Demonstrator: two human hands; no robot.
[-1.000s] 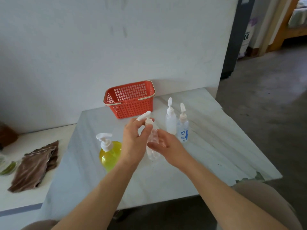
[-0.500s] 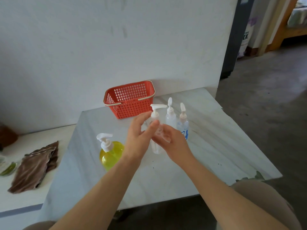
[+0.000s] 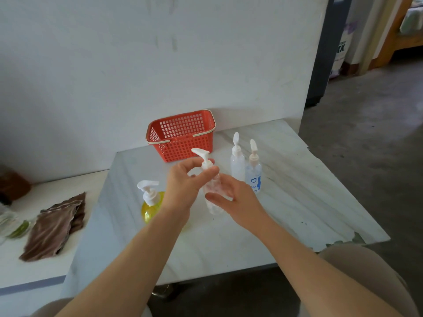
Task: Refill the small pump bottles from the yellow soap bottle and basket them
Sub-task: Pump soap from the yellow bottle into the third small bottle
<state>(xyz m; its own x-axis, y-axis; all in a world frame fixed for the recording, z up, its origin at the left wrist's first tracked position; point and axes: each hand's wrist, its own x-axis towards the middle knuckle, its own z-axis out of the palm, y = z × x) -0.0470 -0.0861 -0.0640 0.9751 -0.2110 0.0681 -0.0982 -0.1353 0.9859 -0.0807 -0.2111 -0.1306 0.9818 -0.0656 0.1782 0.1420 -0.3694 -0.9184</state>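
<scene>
A small clear pump bottle (image 3: 212, 193) stands upright at the table's middle. My right hand (image 3: 233, 200) wraps round its body. My left hand (image 3: 185, 181) pinches the white pump collar at its neck; the pump nozzle points left. The yellow soap bottle (image 3: 151, 208) with a white pump stands just left of my left wrist. Two more small bottles stand to the right: a clear one (image 3: 237, 164) and one with blue print (image 3: 253, 173). The orange basket (image 3: 180, 136) sits behind, against the wall, with nothing visible in it.
The white marble table (image 3: 297, 191) ends close on the right, with a chipped front corner. A brown cloth (image 3: 55, 225) lies on a lower white surface at left, beside a clear item with green. The white wall stands right behind the basket.
The clear bottle went from tilted to upright between my hands. Its pump head has turned from pointing right to pointing left, with my left fingers on the collar.
</scene>
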